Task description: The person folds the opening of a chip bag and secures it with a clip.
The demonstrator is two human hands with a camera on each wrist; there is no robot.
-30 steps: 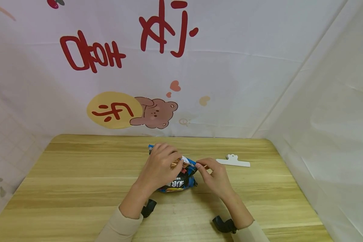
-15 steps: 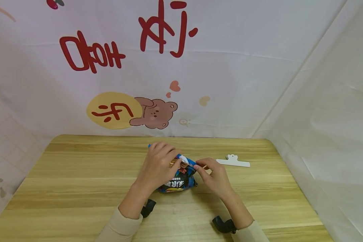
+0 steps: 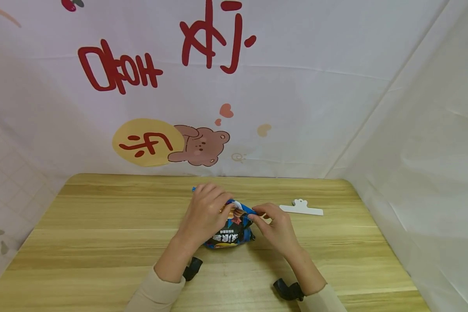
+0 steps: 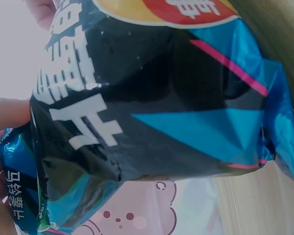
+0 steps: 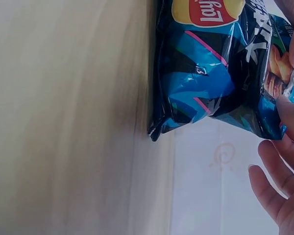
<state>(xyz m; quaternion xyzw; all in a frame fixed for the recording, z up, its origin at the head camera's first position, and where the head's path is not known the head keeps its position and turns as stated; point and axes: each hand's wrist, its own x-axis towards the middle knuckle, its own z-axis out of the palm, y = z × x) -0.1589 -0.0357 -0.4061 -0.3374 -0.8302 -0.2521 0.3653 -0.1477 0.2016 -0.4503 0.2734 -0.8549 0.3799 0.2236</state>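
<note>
A black and blue bag of Lay's potato chips [image 3: 234, 234] stands on the table between my hands, its top edge folded over. My left hand [image 3: 207, 210] grips the top from the left and covers much of that side. With thumb and fingers, my right hand [image 3: 277, 226] pinches the top right corner. In the left wrist view the bag [image 4: 161, 93] fills most of the picture, and fingers [image 4: 7, 115] hold its folded end. The right wrist view shows the bag [image 5: 201, 83] with my right thumb and fingertips at its upper corner, the other fingers apart from it.
A white bag clip [image 3: 302, 209] lies on the wooden table [image 3: 101, 242], to the right of the bag and beyond my right hand. A white printed cloth [image 3: 296, 108] hangs behind the table. Black wrist mounts [image 3: 287, 290] sit on both wrists.
The bag's top edge is folded down slightly more, and less of the blue corner beyond my left hand shows. My right fingertips have shifted a little left. The clip lies where it was.
</note>
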